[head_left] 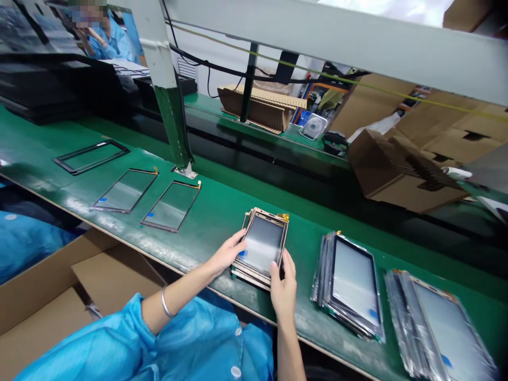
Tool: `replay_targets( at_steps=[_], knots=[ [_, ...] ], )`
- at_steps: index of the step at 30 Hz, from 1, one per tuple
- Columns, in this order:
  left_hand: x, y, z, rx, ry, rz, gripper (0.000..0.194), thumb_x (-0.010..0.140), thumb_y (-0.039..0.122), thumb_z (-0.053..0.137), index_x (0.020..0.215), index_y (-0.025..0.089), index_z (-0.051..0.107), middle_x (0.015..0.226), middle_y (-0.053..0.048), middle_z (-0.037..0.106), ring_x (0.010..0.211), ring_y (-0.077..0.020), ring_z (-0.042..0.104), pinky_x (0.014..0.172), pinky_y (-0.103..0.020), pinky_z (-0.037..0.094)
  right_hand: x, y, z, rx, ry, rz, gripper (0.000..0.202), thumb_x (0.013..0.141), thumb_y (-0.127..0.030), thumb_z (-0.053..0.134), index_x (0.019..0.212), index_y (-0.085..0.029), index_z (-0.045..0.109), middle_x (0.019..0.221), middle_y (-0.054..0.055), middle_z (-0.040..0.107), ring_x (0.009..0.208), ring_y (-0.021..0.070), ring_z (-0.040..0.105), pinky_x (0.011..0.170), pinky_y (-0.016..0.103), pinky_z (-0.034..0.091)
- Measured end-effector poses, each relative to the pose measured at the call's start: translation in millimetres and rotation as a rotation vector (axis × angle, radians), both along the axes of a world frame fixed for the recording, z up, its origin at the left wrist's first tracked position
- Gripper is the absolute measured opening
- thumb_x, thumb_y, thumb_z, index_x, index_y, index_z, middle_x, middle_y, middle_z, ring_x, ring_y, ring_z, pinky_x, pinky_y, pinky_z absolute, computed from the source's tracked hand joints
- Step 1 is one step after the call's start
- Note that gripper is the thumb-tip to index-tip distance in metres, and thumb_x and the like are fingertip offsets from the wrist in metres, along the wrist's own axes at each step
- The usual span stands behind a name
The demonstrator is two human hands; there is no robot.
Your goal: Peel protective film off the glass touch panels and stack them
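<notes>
Stack of panels: a low, layered stack of panels (262, 243) near the front edge of the green bench (214, 227), between the loose panels and the wrapped piles
Left hand: the left hand (229, 254) grips the stack's left side, fingers bent against its edge
Right hand: the right hand (284, 288) grips the opposite side, thumb on the near face, other fingers around the edge
Done, as I judge it: several panels gathered, their edges roughly aligned but not flush; two more piles stand to the right, the nearer pile (355, 280) and the farther pile (440, 317)
Left, perhaps: two thin panels (171, 206) lying singly, plus a black-edged panel (85, 169) beyond; whether these belong to the same batch I cannot tell
Panel make: flat rectangles, glossy greyish centre, narrow dark border, amber tab at the stack's far corner, small blue sticker low on the face
Wrapping: clear film, crinkled and shiny, along the right-hand piles
Bench top: smooth green, scuffed pale near the front
Worker's wear: blue, creased sleeve (99, 338); slim, silvery bracelet (164, 301)
</notes>
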State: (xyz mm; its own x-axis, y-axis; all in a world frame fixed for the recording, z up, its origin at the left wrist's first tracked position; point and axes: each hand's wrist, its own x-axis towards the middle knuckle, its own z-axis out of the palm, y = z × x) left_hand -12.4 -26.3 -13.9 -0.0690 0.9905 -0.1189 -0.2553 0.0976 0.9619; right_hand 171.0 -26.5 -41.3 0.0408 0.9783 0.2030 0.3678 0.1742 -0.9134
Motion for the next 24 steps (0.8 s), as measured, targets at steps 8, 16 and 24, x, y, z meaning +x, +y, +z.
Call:
replay_targets(
  at_steps=[8, 16, 24],
  knots=[
    [-0.6, 0.1, 3.4, 0.039, -0.081, 0.100, 0.088, 0.073, 0.044, 0.075, 0.147, 0.023, 0.033, 0.155, -0.013, 0.030, 0.142, -0.0278, 0.030, 0.116, -0.042, 0.022, -12.7, -12.1, 46.2, -0.265, 0.577, 0.044, 0.066, 0.083, -0.042, 0.064, 0.139, -0.018, 0.039, 0.115, 0.015, 0.068, 0.108, 0.0271, 0.064, 0.092, 0.049, 0.050],
    [-2.0, -37.2, 39.2, -0.018, -0.297, -0.299, 0.051, 0.089, 0.045, 0.059, 0.131, 0.018, 0.049, 0.116, -0.019, 0.068, 0.101, -0.0306, 0.068, 0.081, -0.039, 0.053, 27.1, -31.2, 70.2, -0.410, 0.612, 0.430, 0.038, 0.084, -0.054, 0.061, 0.087, -0.018, 0.070, 0.090, 0.013, 0.074, 0.079, 0.0253, 0.071, 0.065, 0.036, 0.057],
    [-12.0, -60.8, 67.1, -0.165, -0.099, -0.488, 0.047, 0.091, 0.048, 0.055, 0.124, 0.015, 0.048, 0.116, -0.018, 0.068, 0.097, -0.0244, 0.070, 0.078, -0.031, 0.053, 55.5, 17.5, 114.5, -0.595, 0.424, 0.488, 0.061, 0.073, -0.074, 0.059, 0.064, -0.014, 0.066, 0.061, 0.011, 0.069, 0.053, 0.0182, 0.066, 0.043, 0.023, 0.046]
  ],
)
